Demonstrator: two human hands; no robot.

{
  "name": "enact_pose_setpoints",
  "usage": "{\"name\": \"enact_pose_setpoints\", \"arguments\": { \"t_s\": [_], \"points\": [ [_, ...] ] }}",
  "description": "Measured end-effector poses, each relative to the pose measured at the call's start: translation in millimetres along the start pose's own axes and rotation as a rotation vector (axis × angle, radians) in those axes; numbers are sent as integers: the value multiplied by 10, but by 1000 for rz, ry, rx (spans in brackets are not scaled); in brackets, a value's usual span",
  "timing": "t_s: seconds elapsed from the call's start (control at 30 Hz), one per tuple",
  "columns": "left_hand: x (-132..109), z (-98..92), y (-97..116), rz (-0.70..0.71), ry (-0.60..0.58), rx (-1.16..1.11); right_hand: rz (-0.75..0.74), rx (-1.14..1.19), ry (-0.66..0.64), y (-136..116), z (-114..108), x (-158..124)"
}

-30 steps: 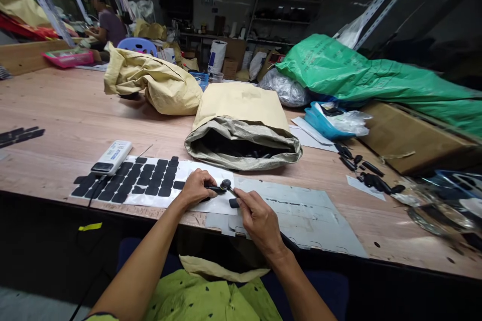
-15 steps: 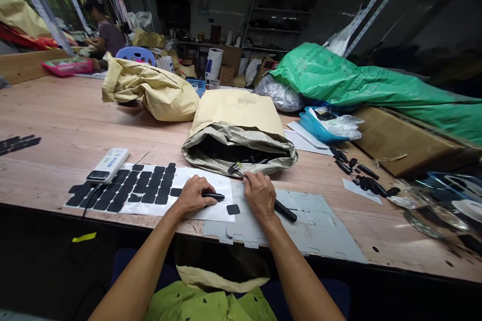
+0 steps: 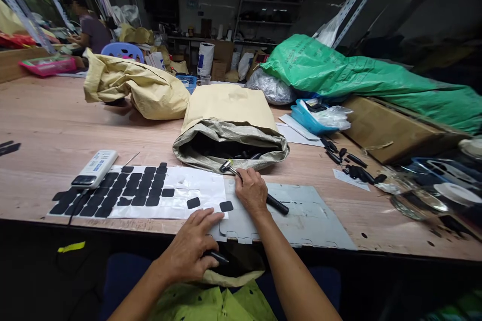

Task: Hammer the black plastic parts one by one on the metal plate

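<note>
Just off the table's front edge is my left hand (image 3: 192, 246). Its upper fingers are stretched out, while a slim black tube-like piece (image 3: 218, 257) sits by the thumb, partly hidden by the hand. Under that piece lies the mouth of an open sack (image 3: 241, 277) at my lap. In my right hand (image 3: 251, 189) is a small hammer (image 3: 277, 204), its metal head to the left and its black grip to the right, over a grey board (image 3: 309, 215). White backing paper (image 3: 196, 180) carries rows of black rounded patches (image 3: 139, 185); one loose patch (image 3: 226, 206) lies near my right hand.
A yellow sack (image 3: 229, 105) opens toward me with dark pieces inside. Left are a white device (image 3: 96, 168) with a cable and a thin pointed tool (image 3: 131, 158). Black pieces (image 3: 361, 173), a carton (image 3: 391, 130) and a green sack (image 3: 339, 65) are right. A person (image 3: 90, 30) sits far left.
My left hand has moved from the white paper down past the table edge with the black piece, its fingers spreading. Another patch now shows on the paper. My right hand keeps the hammer.
</note>
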State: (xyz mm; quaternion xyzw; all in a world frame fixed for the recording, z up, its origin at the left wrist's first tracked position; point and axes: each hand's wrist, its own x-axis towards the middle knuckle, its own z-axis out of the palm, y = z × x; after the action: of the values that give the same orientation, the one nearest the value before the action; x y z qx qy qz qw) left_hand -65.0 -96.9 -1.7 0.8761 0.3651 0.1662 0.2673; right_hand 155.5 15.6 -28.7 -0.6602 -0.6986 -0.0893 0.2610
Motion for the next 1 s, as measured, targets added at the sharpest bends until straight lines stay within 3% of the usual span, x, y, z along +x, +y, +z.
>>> {"name": "enact_pose_setpoints", "arguments": {
  "t_s": [0.13, 0.3, 0.4, 0.5, 0.57, 0.63, 0.77, 0.9, 1.0],
  "points": [
    [-115, 96, 39, 9, -48, 114, 4, -9, -9, -8, -4, -5],
    [44, -44, 30, 7, 18, -14, 1, -24, -10, -26, -11, -10],
    [417, -242, -125, -47, 236, -90, -4, -32, -6, -36, -18, -11],
    [970, -481, -418, -238, 512, -65, -7, -30, -1, -34, -18, -8],
    [1338, -639, -608, -388, 590, 24, -7, -22, 1, -27, -13, -6],
    [1633, -768, -740, -545, 574, 150, -5, -13, 2, -20, -7, -3],
    [1952, -888, -824, -787, 360, 282, -4, -8, 7, -15, 0, 3],
    [2008, -900, -822, -820, 312, 291, 5, 5, 4, -17, -2, 9],
    [1853, -918, -802, -764, 364, 288, 13, 13, -2, -15, 1, 12]
  ]
}}
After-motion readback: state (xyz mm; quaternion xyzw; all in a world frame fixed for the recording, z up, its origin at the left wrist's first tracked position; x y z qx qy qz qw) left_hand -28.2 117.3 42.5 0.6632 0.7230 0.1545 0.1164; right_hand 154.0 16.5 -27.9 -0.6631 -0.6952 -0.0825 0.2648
